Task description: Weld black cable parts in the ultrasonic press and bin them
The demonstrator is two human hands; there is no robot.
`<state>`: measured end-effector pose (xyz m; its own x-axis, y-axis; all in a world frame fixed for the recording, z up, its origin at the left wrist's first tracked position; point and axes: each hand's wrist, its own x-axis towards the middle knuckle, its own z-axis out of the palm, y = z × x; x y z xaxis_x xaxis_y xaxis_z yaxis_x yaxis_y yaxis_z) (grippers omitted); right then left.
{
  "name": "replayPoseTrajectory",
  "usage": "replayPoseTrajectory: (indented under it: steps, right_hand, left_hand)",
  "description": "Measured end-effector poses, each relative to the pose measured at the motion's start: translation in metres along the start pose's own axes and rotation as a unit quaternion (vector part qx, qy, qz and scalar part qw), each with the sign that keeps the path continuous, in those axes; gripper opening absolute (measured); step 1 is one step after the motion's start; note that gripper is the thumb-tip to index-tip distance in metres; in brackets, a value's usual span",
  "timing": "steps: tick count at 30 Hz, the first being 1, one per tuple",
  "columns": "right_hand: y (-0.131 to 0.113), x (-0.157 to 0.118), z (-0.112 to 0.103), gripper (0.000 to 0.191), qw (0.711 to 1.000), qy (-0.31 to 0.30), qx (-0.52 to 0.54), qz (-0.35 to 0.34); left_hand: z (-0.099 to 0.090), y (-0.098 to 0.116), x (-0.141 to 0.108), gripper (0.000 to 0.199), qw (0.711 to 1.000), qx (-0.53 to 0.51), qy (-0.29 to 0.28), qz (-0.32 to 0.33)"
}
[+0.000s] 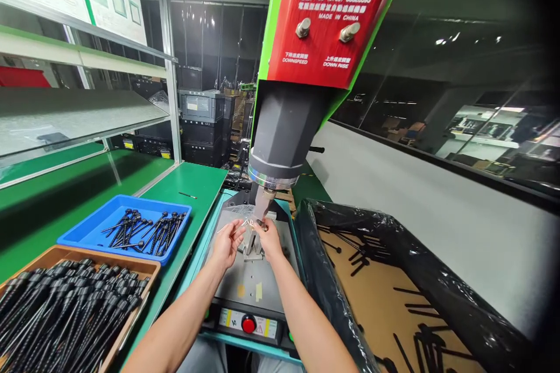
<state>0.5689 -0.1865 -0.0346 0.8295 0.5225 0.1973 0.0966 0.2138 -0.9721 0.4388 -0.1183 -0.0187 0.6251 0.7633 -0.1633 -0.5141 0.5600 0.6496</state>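
Both my hands are at the metal fixture (pixel 252 245) under the tapered horn (pixel 263 203) of the press. My right hand (pixel 270 240) pinches a small dark part (pixel 262 225) between thumb and fingers, beside the horn tip. To the left of the fixture is my left hand (pixel 228 243), palm turned inward, its fingers half curled with gaps between them. Fine pale strands (pixel 249 222) show between the two hands; whether either hand touches them I cannot tell. A clear sheet-like piece (pixel 240 211) lies behind the fingertips.
On the green bench (pixel 196 178), a blue tray (pixel 105 204) and a brown tray (pixel 151 265) hold black tie-like parts with blocky heads. At right, a box lined with black plastic (pixel 308 245) contains similar parts. A red button (pixel 248 323) sits on the press's front.
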Motion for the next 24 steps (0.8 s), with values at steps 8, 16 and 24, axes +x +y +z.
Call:
replayPoseTrajectory:
  steps: [8,16,24]
  right_hand:
    - [0.016,-0.018,-0.018,0.049,0.988,0.002,0.137,0.067]
    - [0.015,-0.001,-0.023,0.034,0.974,0.049,0.179,0.127]
    - [0.019,0.001,-0.023,0.029,0.974,0.06,0.169,0.138]
  left_hand:
    - [-0.009,0.002,0.008,0.013,0.998,0.05,0.035,0.026]
    - [-0.014,0.007,0.023,0.011,0.995,0.055,0.052,0.057]
    - [-0.015,0.006,0.027,0.011,0.995,0.056,0.053,0.056]
